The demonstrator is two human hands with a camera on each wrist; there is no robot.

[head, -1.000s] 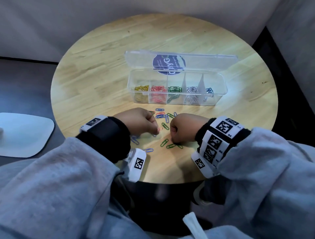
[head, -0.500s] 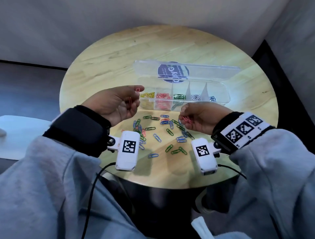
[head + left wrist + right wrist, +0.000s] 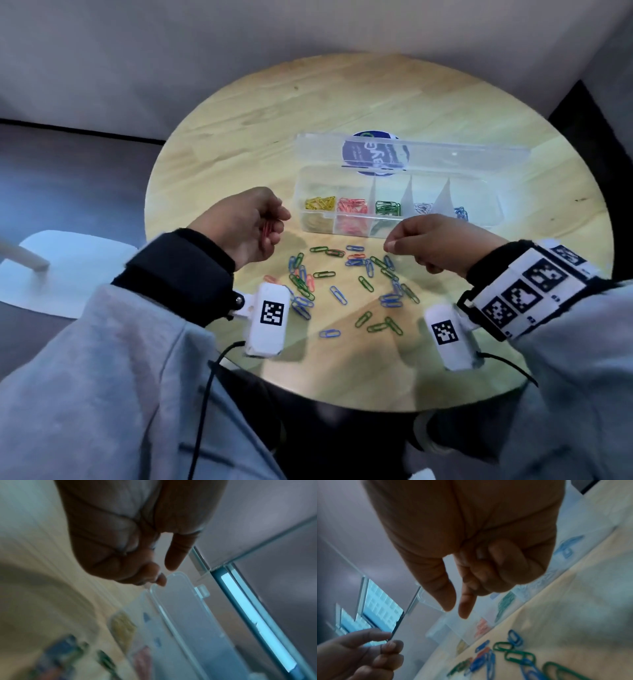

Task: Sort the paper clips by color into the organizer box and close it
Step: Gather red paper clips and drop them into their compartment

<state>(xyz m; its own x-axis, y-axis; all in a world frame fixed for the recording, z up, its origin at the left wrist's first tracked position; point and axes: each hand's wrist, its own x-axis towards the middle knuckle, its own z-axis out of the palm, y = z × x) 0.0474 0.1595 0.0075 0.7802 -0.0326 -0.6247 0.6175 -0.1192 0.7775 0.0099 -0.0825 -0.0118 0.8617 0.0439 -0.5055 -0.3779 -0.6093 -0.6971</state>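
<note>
Both hands (image 3: 246,226) (image 3: 442,245) hover over a round wooden table (image 3: 239,144) by grey walls (image 3: 137,51).

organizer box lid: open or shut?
Open. The organizer box lid is swung back behind the compartments, so the sorted clips lie uncovered.

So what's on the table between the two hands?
In the head view, loose paper clips, green, blue and a few red, lie on the wooden table between the left hand and the right hand, both raised above it.

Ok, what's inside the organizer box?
Box, left to right: yellow, red, green, silver, blue clips. Dividers and right hand hide parts.
</note>
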